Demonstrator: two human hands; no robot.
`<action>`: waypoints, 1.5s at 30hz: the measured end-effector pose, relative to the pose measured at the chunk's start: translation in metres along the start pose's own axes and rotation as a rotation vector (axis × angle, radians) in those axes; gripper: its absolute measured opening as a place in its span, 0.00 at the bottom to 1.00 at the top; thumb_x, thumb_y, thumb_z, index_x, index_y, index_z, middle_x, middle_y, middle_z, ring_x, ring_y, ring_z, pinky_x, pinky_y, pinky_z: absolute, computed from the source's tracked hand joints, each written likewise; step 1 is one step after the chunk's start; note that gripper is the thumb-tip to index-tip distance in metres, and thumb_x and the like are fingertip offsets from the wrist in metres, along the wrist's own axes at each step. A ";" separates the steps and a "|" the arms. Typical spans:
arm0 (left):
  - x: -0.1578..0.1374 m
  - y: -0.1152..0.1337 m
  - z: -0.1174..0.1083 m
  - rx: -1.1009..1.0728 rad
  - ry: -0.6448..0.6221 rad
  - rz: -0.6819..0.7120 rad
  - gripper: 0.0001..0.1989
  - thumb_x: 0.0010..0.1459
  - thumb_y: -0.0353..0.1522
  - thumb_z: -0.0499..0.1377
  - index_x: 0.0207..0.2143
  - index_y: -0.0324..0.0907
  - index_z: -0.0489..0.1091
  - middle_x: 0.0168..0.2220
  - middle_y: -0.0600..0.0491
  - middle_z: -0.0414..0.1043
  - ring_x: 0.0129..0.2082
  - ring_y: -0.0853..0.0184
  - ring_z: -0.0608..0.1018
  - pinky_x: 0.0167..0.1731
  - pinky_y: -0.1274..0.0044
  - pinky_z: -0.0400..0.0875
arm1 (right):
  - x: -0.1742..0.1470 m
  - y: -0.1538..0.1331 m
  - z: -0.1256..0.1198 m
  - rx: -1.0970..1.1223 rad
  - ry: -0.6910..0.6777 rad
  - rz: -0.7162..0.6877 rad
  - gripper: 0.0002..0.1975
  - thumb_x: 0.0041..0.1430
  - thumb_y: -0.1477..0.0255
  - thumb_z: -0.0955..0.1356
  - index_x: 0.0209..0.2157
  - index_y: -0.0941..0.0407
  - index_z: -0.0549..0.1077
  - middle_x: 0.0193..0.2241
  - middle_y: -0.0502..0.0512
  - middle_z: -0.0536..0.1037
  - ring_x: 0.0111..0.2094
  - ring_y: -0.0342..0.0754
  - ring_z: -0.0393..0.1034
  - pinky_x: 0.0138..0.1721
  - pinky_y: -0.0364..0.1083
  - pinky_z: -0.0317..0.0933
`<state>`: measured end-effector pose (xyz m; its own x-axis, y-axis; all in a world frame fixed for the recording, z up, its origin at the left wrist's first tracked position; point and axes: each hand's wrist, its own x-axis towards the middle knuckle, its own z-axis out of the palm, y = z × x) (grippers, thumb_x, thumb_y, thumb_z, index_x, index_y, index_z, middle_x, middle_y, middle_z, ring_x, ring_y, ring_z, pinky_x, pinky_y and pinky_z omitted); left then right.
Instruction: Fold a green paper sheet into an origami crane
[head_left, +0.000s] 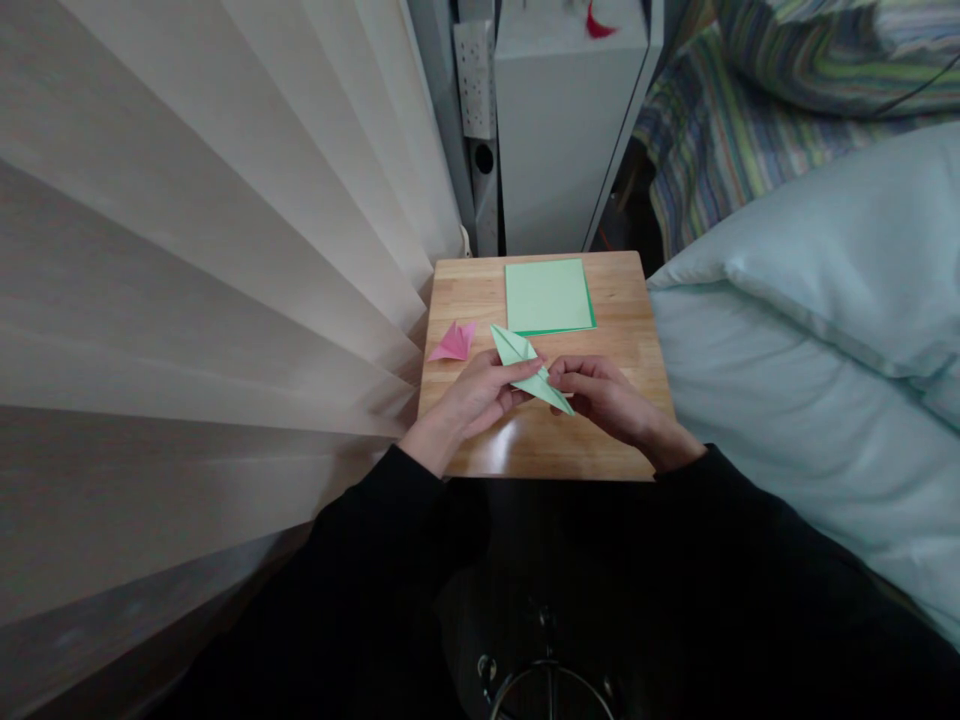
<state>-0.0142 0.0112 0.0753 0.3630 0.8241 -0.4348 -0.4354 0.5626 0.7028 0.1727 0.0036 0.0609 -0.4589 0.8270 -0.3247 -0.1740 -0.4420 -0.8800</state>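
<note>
Between my two hands is a folded piece of light green origami paper (pixel 511 346), long and pointed at both ends, held tilted above the table. My left hand (pixel 484 393) grips its middle, thumb on top and fingers underneath. On the other side, my right hand (pixel 600 392) pinches the paper near its lower right end with bent fingers. A folded pink paper piece (pixel 454 342) lies on the table to the left. Behind my hands rests a stack of square green sheets (pixel 549 295), pale on top with a darker green edge below.
The small wooden table (pixel 622 290) has a pleated curtain (pixel 300 250) close on its left. A pale blue quilt (pixel 765 340) borders it on the right. Behind stands a white cabinet (pixel 570 140) with a red item (pixel 598 22) on top, beside a power strip (pixel 475 80).
</note>
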 end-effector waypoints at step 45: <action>0.008 -0.009 -0.008 0.331 0.213 0.165 0.11 0.43 0.29 0.74 0.26 0.36 0.75 0.27 0.52 0.75 0.28 0.70 0.74 0.31 0.77 0.68 | 0.001 0.005 0.001 -0.170 -0.010 -0.014 0.16 0.52 0.59 0.77 0.24 0.57 0.76 0.21 0.48 0.73 0.23 0.41 0.63 0.28 0.44 0.58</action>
<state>-0.0142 0.0132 0.0614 0.1171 0.9159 -0.3840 -0.1728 0.3996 0.9003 0.1700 0.0017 0.0562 -0.4664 0.8287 -0.3093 -0.0313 -0.3649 -0.9305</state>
